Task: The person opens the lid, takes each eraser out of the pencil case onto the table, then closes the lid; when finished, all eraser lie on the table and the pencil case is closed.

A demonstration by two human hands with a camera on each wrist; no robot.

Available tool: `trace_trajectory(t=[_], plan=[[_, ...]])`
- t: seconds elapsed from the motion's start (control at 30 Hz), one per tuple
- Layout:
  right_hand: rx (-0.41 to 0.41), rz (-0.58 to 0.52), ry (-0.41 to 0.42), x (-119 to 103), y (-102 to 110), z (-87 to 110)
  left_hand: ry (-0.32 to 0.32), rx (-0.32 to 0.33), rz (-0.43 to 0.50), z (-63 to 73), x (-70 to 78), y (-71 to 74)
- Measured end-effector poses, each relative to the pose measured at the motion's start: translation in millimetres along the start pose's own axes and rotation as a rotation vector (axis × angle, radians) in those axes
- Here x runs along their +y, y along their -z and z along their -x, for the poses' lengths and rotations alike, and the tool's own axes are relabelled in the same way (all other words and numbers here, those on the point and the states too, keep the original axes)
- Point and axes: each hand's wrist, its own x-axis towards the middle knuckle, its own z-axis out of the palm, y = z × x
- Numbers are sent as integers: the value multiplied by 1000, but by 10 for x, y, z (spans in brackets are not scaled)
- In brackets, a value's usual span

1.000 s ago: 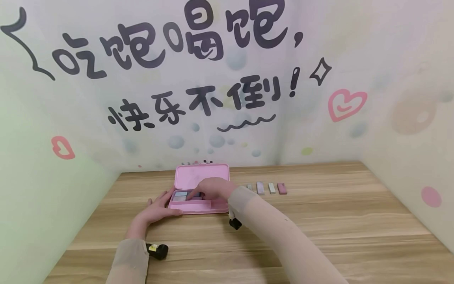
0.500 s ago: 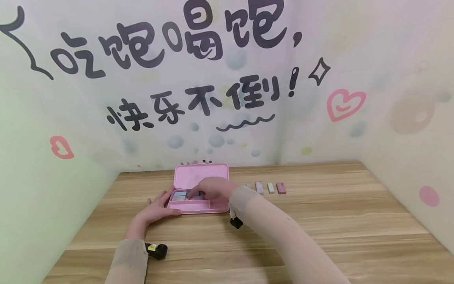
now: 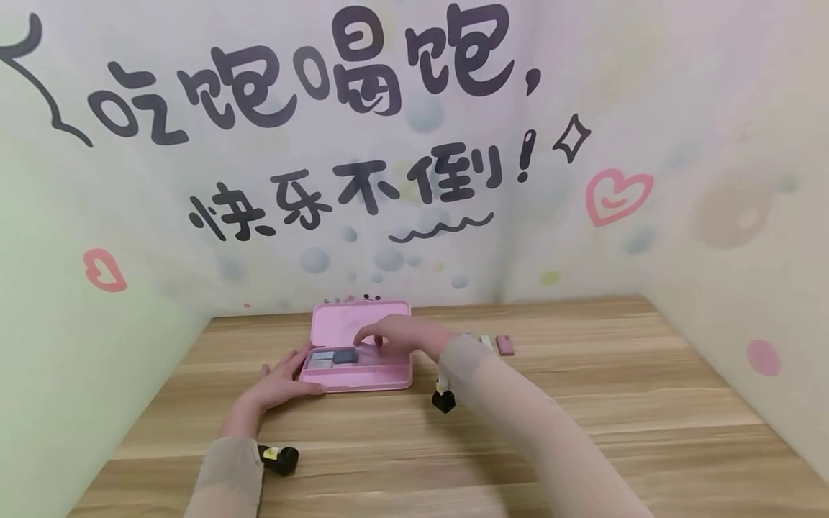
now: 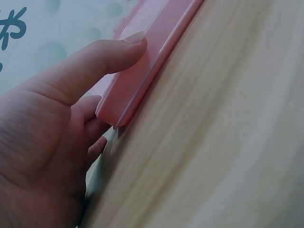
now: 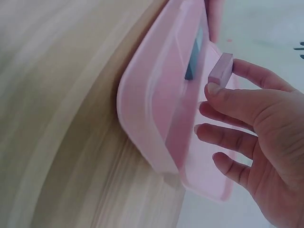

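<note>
I see the right hand [image 3: 404, 334] pinching a mauve block [image 5: 222, 70] between thumb and index finger, over the open case [image 3: 388, 377] on the desk [image 3: 363, 453]. The left hand [image 3: 280, 385], fingers extended, touches the case's left end. A dark block [image 3: 345, 356] lies inside.

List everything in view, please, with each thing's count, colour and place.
Hinged case: 1, pink, open on the tabletop
Case blocks: at least 3, light blue, dark blue, pale grey, rear compartment
Held block: 1, pale mauve, in right hand
Loose blocks: at least 2, whitish, dark pink, right of case
Tabletop: 1, brown wood-grain, under case
Backdrop: 1, white, black lettering and pink hearts, behind
Wrist cameras: 2, black, one per wrist
Sleeves: 2, beige, on forearms
Left hand: 1, bare, case's left end
Right hand: 1, bare, above case
</note>
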Motion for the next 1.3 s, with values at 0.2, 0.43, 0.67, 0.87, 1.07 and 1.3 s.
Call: trace_trajectory(t=[0.2,0.43,0.67,0.87,1.07,1.3], plan=[[20,-95,-26,72,46,156,5,-6,1,15,5,2],[23,-131,-27,89,111,277,3,-9,-1,19,-21,0],[35,-130,-5,105,122,363,3,-10,-4,22,-25,-1],[72,-148,-6,137,102,483,-2,-9,-11,5,-17,-8],[84,-199,-65,190,49,602,-3,-11,-11,11,-11,-11],[121,-298,-113,263,20,768,-11,-10,-16,11,-5,-3]])
